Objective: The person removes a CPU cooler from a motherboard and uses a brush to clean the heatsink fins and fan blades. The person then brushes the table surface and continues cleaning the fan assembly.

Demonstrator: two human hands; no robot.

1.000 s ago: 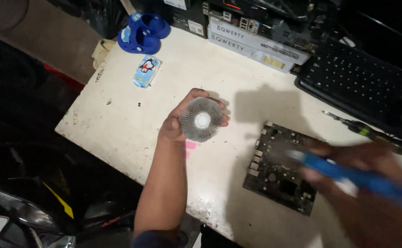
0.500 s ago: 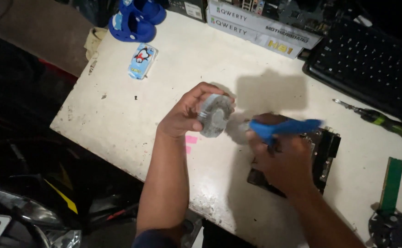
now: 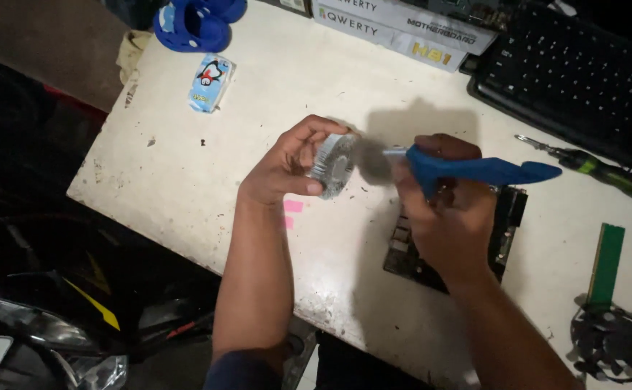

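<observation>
My left hand (image 3: 287, 162) grips a round silver finned heatsink (image 3: 332, 165), held on edge above the white table (image 3: 186, 166). My right hand (image 3: 446, 209) holds a brush with a blue handle (image 3: 475, 170); its blurred bristle end sits right against the heatsink's face. Under my right hand lies a dark circuit board (image 3: 507, 224) flat on the table, partly hidden by the hand.
A black keyboard (image 3: 569, 79) and a long white box (image 3: 403, 32) lie at the back. A green-handled screwdriver (image 3: 605, 173), a green memory stick (image 3: 606, 263) and a black fan (image 3: 616, 343) are at right. A small blue packet (image 3: 210, 81) and blue shoes (image 3: 197, 22) sit at left.
My right hand has come left with the blue brush from over the circuit board up to the heatsink. My left hand has turned the heatsink from face-up onto its edge.
</observation>
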